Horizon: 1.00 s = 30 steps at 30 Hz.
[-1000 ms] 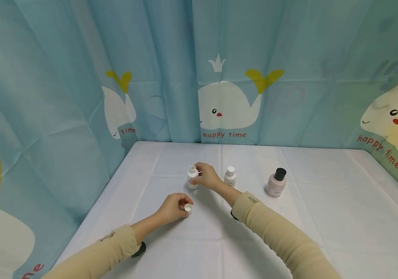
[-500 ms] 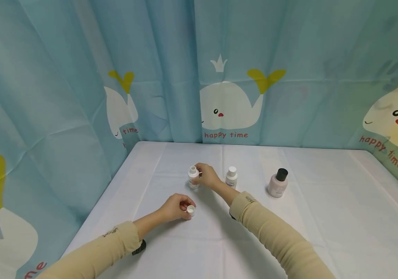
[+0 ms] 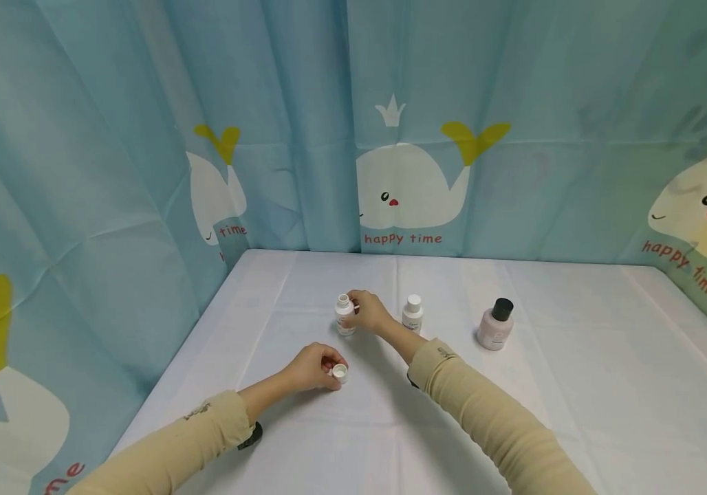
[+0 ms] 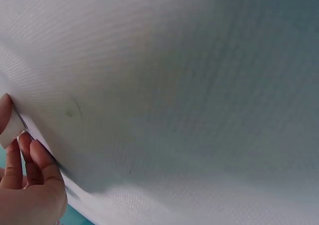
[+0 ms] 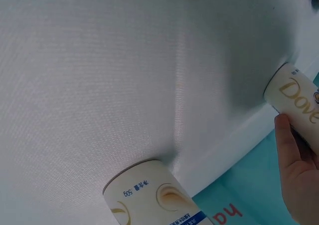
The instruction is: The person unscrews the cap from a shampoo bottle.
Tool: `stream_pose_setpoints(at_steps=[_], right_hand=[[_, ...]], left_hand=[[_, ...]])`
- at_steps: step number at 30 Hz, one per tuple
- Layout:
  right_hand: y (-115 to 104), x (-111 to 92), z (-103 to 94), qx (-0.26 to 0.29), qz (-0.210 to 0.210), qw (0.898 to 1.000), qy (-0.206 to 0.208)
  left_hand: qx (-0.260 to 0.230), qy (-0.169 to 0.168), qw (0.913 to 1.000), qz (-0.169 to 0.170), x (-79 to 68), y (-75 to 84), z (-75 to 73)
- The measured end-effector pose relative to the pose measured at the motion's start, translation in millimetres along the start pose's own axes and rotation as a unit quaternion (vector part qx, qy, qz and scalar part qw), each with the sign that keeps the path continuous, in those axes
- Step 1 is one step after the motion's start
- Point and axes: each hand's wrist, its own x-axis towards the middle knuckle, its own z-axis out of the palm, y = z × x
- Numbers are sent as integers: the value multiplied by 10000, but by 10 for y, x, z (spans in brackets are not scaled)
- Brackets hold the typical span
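Note:
My left hand pinches a small white bottle cap between thumb and fingers, its hollow side facing up, low over the table in front of the bottle. In the left wrist view the cap shows partly at the left edge, behind the fingers. Further back, my right hand grips a small white bottle from its right side. That bottle stands upright with its threaded mouth uncovered. The right wrist view shows gold "Dove" lettering on the bottle, with a finger along its side.
A second white bottle, capped, stands just right of my right hand; its printed side shows in the right wrist view. Farther right is a pale pink bottle with a black cap. A blue whale-print curtain hangs behind the white table.
The head view has shifted slightly, and the cap in my left hand has moved a touch to the right. My right hand stays on the bottle.

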Motion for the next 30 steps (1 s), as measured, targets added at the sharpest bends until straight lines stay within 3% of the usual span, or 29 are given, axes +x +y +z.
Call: stream_pose_setpoints(at_steps=[10, 13, 14, 18, 30], right_hand=[[227, 175, 51, 127, -246, 9994, -200], [167, 144, 30, 130, -127, 9996, -203], [63, 83, 0, 90, 101, 9996, -238], [-13, 22, -6, -49, 143, 9997, -167], [-12, -8, -10, -54, 225, 9996, -175]], left_hand=[[155, 79, 9998, -90, -20, 26, 7], [202, 80, 9997, -108, -13, 28, 5], [223, 73, 9997, -119, -11, 28, 4], [221, 14, 9996, -162, -8, 36, 0], [225, 30, 9997, 49, -28, 30, 0]])
